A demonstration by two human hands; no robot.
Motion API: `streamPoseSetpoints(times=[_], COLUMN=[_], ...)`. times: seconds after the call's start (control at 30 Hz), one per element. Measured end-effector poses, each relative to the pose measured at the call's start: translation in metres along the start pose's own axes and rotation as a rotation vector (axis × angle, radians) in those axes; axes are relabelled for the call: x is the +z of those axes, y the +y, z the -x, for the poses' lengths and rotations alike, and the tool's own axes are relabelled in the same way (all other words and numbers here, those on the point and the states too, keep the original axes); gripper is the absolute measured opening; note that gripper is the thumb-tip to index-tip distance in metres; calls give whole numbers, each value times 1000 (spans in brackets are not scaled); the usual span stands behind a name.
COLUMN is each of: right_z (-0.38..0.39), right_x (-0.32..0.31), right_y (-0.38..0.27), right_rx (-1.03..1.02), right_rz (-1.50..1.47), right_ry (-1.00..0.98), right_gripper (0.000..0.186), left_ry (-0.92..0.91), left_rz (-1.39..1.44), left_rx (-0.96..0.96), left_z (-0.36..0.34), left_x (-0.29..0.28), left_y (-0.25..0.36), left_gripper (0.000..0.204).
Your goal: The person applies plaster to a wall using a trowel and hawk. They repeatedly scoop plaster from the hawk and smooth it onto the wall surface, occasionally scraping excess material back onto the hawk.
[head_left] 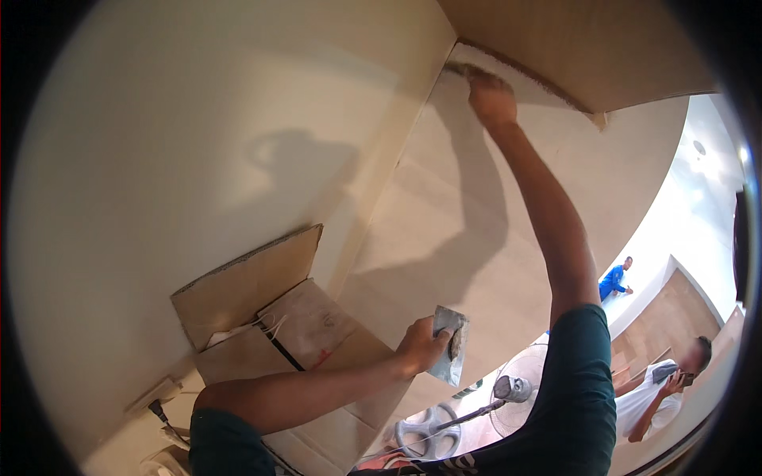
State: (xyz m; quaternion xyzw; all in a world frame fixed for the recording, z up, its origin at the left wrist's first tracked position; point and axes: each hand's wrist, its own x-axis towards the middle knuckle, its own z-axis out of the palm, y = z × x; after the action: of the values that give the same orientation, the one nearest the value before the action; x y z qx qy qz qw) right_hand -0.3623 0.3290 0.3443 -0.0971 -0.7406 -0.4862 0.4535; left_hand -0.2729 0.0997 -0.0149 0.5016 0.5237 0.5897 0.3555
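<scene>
"From your distant seat, what do you fear first?"

"The beige wall point(587, 174). In its upper corner, just under the brown panel point(587, 47), a wrong blade angle could, I think, scratch it or mark the panel's edge."

"And lower down?"

"The cardboard point(246, 282) is near and below the left hand point(425, 349), so it could perhaps receive what drops."

"How are the fingers?"

"The right hand point(492, 99), reaching high, is curled around a tool. The left hand grasps the metal plate point(448, 373), thumb over its face. I judge that a looser grip could let it slip."

"The tool?"

"The tool point(458, 70) is at that corner; it is too blurred for me to tell its contact."

"The smallest worry?"

"The lump of paste point(456, 344). The plate stands steeply, so it might slide off."
</scene>
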Motion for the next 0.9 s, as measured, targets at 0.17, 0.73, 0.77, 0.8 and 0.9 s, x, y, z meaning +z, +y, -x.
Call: streamPoseSetpoints(times=[0.17, 0.73, 0.77, 0.8, 0.9], right_z=[2, -33, -33, -26, -2], right_x=[24, 15, 10, 13, 19], right_y=[4, -6, -18, -14, -22], right_rx=[-8, 76, 95, 76, 53], right_rz=[134, 93, 36, 33, 21], right_ry=[-361, -290, -347, -367, -437], right_gripper=[21, 30, 32, 34, 40], left_ry=[75, 162, 248, 307, 487], left_rz=[-10, 104, 104, 112, 287], left_rx=[43, 118, 119, 130, 103], left_z=[-6, -1, 0, 0, 1], left_x=[7, 3, 0, 1, -2], left_y=[-13, -10, -15, -12, -6], left_gripper=[26, 27, 27, 28, 32])
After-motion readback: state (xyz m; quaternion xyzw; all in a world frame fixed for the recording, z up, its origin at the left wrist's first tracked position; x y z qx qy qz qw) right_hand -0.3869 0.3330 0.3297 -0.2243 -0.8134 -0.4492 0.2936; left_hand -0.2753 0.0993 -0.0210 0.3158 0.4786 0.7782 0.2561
